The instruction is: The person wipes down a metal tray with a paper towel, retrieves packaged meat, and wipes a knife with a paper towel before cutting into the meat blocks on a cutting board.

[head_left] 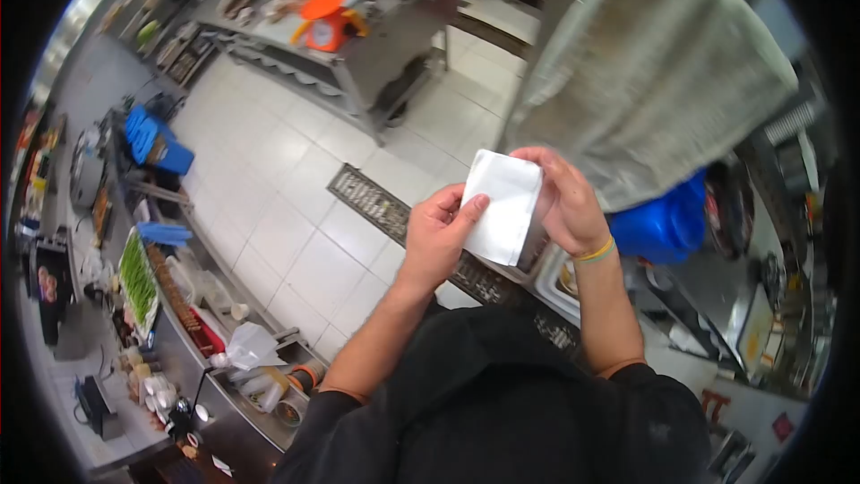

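Note:
A flat white rectangular paper packet (503, 206) is held up in front of my chest, tilted slightly. My left hand (441, 231) is closed on its left side, with the thumb lying across the front and the fingers hidden behind. At the upper right corner, the curled fingers of my right hand (570, 202) hold the packet's edge; some fingertips are out of sight behind it. Yellow and green bands (595, 251) circle my right wrist. Whether the packet is a paper bag or folded sheets, I cannot tell.
A grey cloth (663, 81) hangs close to my right hand, above a blue tub (661, 220). Across the tiled floor, an orange scale (327, 22) stands on a metal table (367, 72). Along the left runs a counter with green vegetables (138, 282). A floor drain grate (376, 206) lies ahead.

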{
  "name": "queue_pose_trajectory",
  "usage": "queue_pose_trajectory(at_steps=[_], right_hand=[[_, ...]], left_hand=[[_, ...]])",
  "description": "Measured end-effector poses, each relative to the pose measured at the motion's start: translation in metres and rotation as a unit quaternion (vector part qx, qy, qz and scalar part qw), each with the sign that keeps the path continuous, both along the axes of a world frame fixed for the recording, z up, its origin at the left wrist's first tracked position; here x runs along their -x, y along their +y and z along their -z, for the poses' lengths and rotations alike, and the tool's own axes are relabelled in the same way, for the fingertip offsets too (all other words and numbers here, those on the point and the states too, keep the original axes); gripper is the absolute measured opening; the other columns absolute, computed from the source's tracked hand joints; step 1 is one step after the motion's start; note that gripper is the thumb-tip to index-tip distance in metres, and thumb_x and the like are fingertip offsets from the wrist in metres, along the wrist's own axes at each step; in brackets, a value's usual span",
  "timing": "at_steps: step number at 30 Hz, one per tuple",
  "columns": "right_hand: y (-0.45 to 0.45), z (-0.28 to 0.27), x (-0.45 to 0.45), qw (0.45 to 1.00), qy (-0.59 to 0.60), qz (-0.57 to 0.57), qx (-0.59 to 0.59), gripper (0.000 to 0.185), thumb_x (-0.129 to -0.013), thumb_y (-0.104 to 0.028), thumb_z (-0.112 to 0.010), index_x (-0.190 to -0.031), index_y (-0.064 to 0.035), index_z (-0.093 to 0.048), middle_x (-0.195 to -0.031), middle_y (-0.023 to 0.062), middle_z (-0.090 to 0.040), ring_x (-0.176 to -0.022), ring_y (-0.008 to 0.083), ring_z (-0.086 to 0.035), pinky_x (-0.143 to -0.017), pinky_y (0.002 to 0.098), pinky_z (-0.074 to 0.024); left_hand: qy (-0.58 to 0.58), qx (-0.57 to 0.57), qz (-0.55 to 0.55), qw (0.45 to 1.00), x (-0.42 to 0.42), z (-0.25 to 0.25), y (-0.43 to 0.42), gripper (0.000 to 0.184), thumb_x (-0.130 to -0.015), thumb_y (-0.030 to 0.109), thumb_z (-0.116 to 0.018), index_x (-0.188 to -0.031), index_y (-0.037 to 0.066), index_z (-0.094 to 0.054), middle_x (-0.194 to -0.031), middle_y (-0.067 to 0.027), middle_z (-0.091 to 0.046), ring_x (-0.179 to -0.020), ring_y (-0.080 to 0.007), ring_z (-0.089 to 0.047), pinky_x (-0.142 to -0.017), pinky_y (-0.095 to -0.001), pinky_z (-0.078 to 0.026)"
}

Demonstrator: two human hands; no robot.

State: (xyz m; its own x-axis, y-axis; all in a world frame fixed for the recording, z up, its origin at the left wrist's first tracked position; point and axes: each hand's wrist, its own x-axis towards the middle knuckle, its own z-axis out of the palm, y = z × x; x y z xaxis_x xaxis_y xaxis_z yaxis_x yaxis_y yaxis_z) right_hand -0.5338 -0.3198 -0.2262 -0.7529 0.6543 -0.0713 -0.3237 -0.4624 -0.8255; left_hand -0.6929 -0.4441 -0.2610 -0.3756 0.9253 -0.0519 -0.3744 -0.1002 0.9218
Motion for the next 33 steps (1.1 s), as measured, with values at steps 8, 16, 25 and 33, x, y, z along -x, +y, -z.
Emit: queue_pose_trajectory(at_steps=[8, 16, 25, 33], right_hand=[[0.014, 0.017, 0.202, 0.982, -0.136, -0.099, -0.085, 0.022, -0.099, -0.02, -0.072, -0.11, -0.0011, -0.07, -0.093, -0.0009, -0.07, -0.084, 0.0052, -0.063, -0.077, 0.0255, -0.0525], [0.102, 0.095, 0.4, 0.993, -0.096, -0.039, -0.056, 0.018, -0.099, -0.018, -0.072, -0.105, -0.0006, -0.07, -0.089, 0.0003, -0.069, -0.075, 0.0061, -0.063, -0.065, 0.023, -0.0524], [0.212, 0.112, 0.603, 0.99, -0.017, -0.118, 0.075, 0.021, -0.102, -0.016, -0.065, -0.115, 0.0006, -0.068, -0.102, 0.0034, -0.071, -0.092, 0.01, -0.068, -0.079, 0.0281, -0.0592], [0.26, 0.154, 0.753, 0.988, -0.134, 0.011, 0.07, 0.02, -0.103, -0.015, -0.064, -0.114, 0.0009, -0.067, -0.102, 0.0055, -0.071, -0.088, 0.0107, -0.07, -0.072, 0.0279, -0.0615]], left_hand=[[0.09, 0.052, -0.056, 0.993, 0.188, 0.005, -0.01, 0.03, -0.105, 0.019, -0.063, -0.122, -0.005, -0.069, -0.097, -0.0028, -0.073, -0.084, -0.0063, -0.064, -0.075, -0.0237, -0.052], [0.11, 0.052, -0.136, 0.983, 0.356, 0.048, 0.074, 0.034, -0.099, 0.012, -0.07, -0.129, -0.004, -0.065, -0.114, -0.0084, -0.072, -0.106, -0.0127, -0.065, -0.094, -0.0274, -0.051], [0.006, 0.19, -0.149, 0.97, 0.584, 0.078, 0.176, 0.039, -0.099, 0.016, -0.07, -0.132, -0.003, -0.063, -0.109, -0.0084, -0.074, -0.089, -0.0119, -0.07, -0.074, -0.0277, -0.058], [0.025, 0.225, -0.044, 0.973, 0.758, 0.103, 0.268, 0.033, -0.1, 0.015, -0.068, -0.127, -0.004, -0.066, -0.102, -0.0087, -0.074, -0.087, -0.0126, -0.07, -0.076, -0.0283, -0.058]])
